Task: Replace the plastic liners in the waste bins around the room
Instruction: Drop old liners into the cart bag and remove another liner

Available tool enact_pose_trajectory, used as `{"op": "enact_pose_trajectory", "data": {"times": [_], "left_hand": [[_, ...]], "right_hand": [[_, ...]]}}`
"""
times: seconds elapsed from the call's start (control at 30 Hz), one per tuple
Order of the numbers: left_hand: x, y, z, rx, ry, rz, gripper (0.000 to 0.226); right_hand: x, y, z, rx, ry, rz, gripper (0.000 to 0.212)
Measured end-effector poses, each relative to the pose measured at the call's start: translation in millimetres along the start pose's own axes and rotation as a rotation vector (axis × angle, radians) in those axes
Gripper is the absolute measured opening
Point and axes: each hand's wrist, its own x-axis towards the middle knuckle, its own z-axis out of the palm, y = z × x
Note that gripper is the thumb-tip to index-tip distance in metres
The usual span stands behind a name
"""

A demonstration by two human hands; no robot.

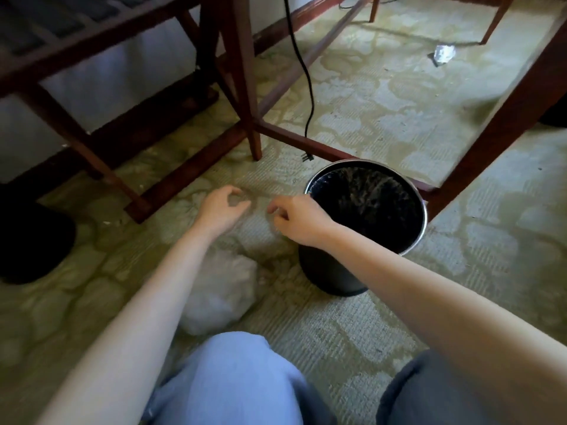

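Note:
A black round waste bin (329, 276) with a metal rim stands upright on the carpet, and its inside looks dark and bare. Just left of the bin, my left hand (222, 210) and my right hand (299, 222) hover close together with curled fingers. Each pinches an edge of a thin clear plastic liner (256, 233), which shows only as a faint film hanging between and below them. A crumpled white filled bag (221, 294) lies on the floor under my left forearm.
Dark wooden table legs and crossbars (250, 87) stand just behind the bin. A black power cord (308, 87) hangs down with its plug near the bin's rim. A scrap of crumpled litter (443, 54) lies on the carpet far right. My knees fill the bottom edge.

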Motion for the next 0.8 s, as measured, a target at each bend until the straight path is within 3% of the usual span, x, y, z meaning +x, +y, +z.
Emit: {"op": "enact_pose_trajectory", "data": {"times": [0.2, 0.33, 0.47, 0.57, 0.63, 0.8], "left_hand": [[-17.8, -115.3, -29.4, 0.087, -0.175, -0.27, 0.053], [-34.2, -163.7, -39.7, 0.069, -0.29, -0.392, 0.078], [-50.1, -189.4, -43.2, 0.248, -0.381, -0.336, 0.1], [-58.0, -206.2, -34.7, 0.299, -0.387, -0.277, 0.108], [-61.0, -218.1, -25.1, 0.354, -0.411, -0.226, 0.094], [-62.6, -218.1, -15.3, 0.211, -0.288, -0.207, 0.019]], "right_hand": [[54.1, -34.6, 84.6, -0.056, -0.284, 0.009, 0.036], [65.5, -53.1, 128.0, -0.11, -0.387, -0.084, 0.067], [65.0, -72.7, 152.6, -0.487, -0.507, -0.308, 0.089], [70.1, -83.5, 172.0, -0.679, -0.503, -0.383, 0.075], [75.4, -86.5, 177.3, -0.673, -0.513, -0.348, 0.055], [85.8, -83.2, 169.0, -0.541, -0.55, -0.224, 0.032]]}}
